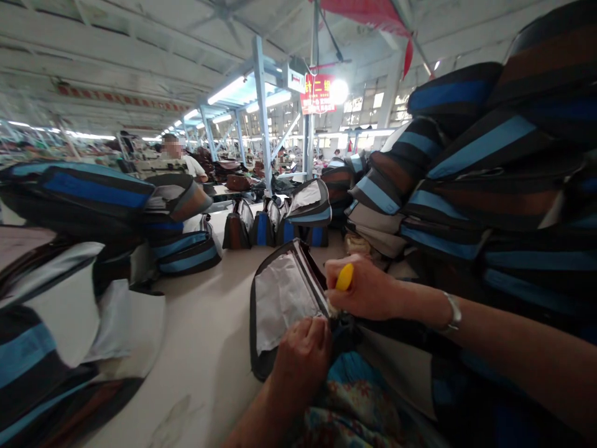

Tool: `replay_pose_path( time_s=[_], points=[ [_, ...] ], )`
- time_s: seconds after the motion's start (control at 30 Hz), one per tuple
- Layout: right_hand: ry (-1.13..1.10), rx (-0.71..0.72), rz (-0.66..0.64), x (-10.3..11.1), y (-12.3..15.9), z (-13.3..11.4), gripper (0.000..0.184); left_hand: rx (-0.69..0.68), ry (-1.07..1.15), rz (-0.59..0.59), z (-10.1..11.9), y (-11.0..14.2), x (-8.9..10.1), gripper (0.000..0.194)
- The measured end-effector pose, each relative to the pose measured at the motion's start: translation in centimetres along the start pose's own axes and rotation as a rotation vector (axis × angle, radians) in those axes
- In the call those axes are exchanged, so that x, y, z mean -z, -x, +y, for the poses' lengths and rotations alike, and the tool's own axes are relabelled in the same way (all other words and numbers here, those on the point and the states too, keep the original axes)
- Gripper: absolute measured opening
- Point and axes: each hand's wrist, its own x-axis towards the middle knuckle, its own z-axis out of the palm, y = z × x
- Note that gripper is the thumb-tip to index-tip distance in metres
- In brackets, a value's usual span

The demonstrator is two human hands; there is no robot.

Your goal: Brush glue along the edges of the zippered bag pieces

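Observation:
A dark-edged fabric bag (282, 289) with a pale lining panel lies on the white table before me. My left hand (305, 348) is closed on the bag's near edge, its fingers bent over the lining. In my right fist is a tool with a yellow handle (344, 277); its working end is hidden, so its kind does not show. My right hand (361, 289) is at the bag's right side, by the zipper edge, and a bracelet circles that wrist. Dark and grey fabric (396, 361) lies below the right forearm.
Tall stacks of black, blue and brown bags (485, 162) rise on the right. More bags (93, 193) are piled at the left. Several small bags (265, 229) stand at the back of the white table (200, 336). A co-worker (181, 155) is farther off.

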Motion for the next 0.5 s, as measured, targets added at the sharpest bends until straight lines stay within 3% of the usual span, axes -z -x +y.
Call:
replay_pose_path(
  time_s=[0.1, 0.27, 0.37, 0.43, 0.5],
  points=[
    [0.076, 0.026, -0.090, -0.6, -0.2, 0.7, 0.015, -0.051, 0.012, -0.010, 0.0, 0.2, -0.2, 0.014],
    [0.060, -0.065, 0.034, -1.5, -0.2, 1.0, 0.011, -0.052, -0.018, 0.000, -0.2, 0.7, -0.4, 0.017],
    [0.009, -0.015, -0.086, -2.0, 0.6, 0.4, 0.015, -0.056, 0.018, -0.030, 0.0, 0.7, -0.3, 0.016],
    [-0.060, -0.016, -0.128, -1.4, 1.2, 0.2, 0.015, -0.049, 0.021, -0.031, -0.1, 0.6, -0.1, 0.017],
    [-0.122, -0.039, -0.050, 0.0, 1.3, 0.8, 0.013, -0.025, -0.009, 0.002, -0.8, 0.4, 0.1, 0.019]
  ],
)
